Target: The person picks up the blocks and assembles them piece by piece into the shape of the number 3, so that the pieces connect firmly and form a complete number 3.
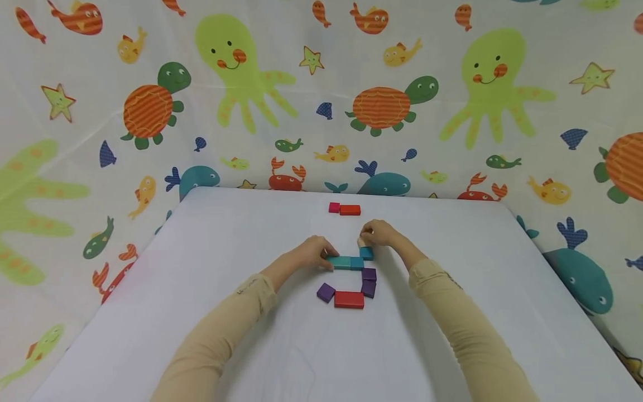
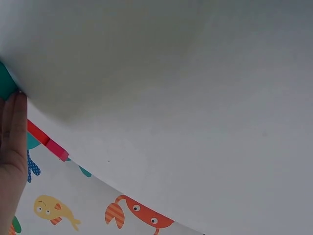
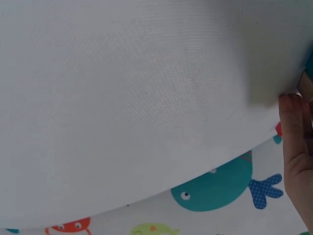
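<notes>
In the head view my left hand [image 1: 312,252] pinches the left end of a teal block [image 1: 341,262] between thumb and fingers. A small blue block [image 1: 357,263] touches that block's right end. My right hand [image 1: 380,233] pinches a beige block [image 1: 360,242] just behind another blue block [image 1: 366,254]. The right wrist view shows part of the beige block [image 3: 305,87] at the fingertips. Two purple blocks [image 1: 369,274] continue the line toward the front, down to a red block [image 1: 349,300]. One more purple block [image 1: 326,293] sits turned at the red block's left.
Farther back on the white table [image 1: 261,223], a pink block [image 1: 334,207] and an orange-red block [image 1: 350,210] lie side by side. A curtain [image 1: 301,67] printed with sea animals hangs behind the table's back edge.
</notes>
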`<state>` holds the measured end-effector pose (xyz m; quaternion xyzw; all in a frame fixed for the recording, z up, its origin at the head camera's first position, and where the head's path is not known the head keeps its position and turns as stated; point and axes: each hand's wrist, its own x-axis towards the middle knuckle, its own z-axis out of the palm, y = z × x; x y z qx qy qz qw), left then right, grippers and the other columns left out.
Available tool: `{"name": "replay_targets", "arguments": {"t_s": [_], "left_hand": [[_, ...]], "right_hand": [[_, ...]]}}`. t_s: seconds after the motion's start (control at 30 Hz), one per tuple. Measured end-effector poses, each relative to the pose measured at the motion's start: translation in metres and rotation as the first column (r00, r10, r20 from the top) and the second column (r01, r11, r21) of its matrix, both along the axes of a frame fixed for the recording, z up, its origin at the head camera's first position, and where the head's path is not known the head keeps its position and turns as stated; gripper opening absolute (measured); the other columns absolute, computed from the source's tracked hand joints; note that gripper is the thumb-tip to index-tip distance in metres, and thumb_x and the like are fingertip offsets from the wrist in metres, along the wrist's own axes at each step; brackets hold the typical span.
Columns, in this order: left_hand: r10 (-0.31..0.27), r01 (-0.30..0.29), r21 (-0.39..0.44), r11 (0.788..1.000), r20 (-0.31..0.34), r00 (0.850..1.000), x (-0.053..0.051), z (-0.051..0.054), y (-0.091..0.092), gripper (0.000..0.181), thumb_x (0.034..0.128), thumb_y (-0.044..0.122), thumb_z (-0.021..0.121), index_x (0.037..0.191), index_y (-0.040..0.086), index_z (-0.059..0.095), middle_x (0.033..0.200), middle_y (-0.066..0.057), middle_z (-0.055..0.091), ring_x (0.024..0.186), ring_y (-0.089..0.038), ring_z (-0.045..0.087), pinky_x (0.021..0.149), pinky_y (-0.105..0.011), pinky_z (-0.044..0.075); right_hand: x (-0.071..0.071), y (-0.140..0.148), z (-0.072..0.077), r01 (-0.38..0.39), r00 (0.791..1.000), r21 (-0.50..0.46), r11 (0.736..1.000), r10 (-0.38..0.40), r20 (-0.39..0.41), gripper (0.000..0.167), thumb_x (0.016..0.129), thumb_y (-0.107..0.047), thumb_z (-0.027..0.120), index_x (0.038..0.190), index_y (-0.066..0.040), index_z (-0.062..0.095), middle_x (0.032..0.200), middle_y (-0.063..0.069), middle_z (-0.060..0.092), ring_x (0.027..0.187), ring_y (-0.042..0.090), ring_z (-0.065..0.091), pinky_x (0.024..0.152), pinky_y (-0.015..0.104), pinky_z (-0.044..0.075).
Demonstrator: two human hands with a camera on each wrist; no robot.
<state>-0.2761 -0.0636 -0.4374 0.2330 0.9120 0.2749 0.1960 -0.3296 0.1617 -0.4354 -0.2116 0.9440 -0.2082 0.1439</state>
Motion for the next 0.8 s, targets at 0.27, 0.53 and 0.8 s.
{"name": "replay_targets", "arguments": {"t_s": [0.27, 0.53, 0.8], "left_hand": [[0.001, -0.002, -0.024, 1.000, -0.011, 1.000, -0.001, 0.002, 0.001, 0.036, 0.0795, 0.017, 0.075, 0.115, 0.010, 0.069, 0.109, -0.005, 0.068, 0.090, -0.015, 0.056, 0.080, -0.023, 0.052], [0.029, -0.029, -0.015, 0.999, -0.008, 1.000, 0.002, 0.003, 0.000, 0.037, 0.0790, 0.015, 0.076, 0.115, 0.010, 0.069, 0.109, -0.005, 0.069, 0.092, -0.015, 0.059, 0.079, -0.023, 0.053], [0.014, -0.014, -0.008, 1.000, -0.011, 1.000, 0.000, -0.001, 0.001, 0.039, 0.0786, 0.016, 0.076, 0.117, 0.010, 0.067, 0.111, -0.004, 0.069, 0.094, -0.015, 0.061, 0.080, -0.023, 0.053]], "right_hand": [[-0.052, 0.017, -0.056, -0.056, 0.997, -0.045, 0.997, 0.054, -0.060, 0.027, 0.095, -0.029, 0.055, 0.102, -0.007, 0.069, 0.099, 0.009, 0.067, 0.087, 0.021, 0.054, 0.077, 0.031, 0.050], [-0.033, 0.004, -0.026, 0.007, 0.999, -0.052, 0.999, -0.005, 0.039, 0.022, 0.093, -0.021, 0.058, 0.104, -0.006, 0.069, 0.103, 0.010, 0.067, 0.093, 0.022, 0.056, 0.088, 0.035, 0.050], [-0.001, 0.000, 0.004, 0.042, 0.998, -0.037, 0.998, -0.040, 0.038, 0.022, 0.095, -0.009, 0.052, 0.108, 0.003, 0.066, 0.109, 0.019, 0.065, 0.094, 0.028, 0.054, 0.089, 0.040, 0.049]]}}
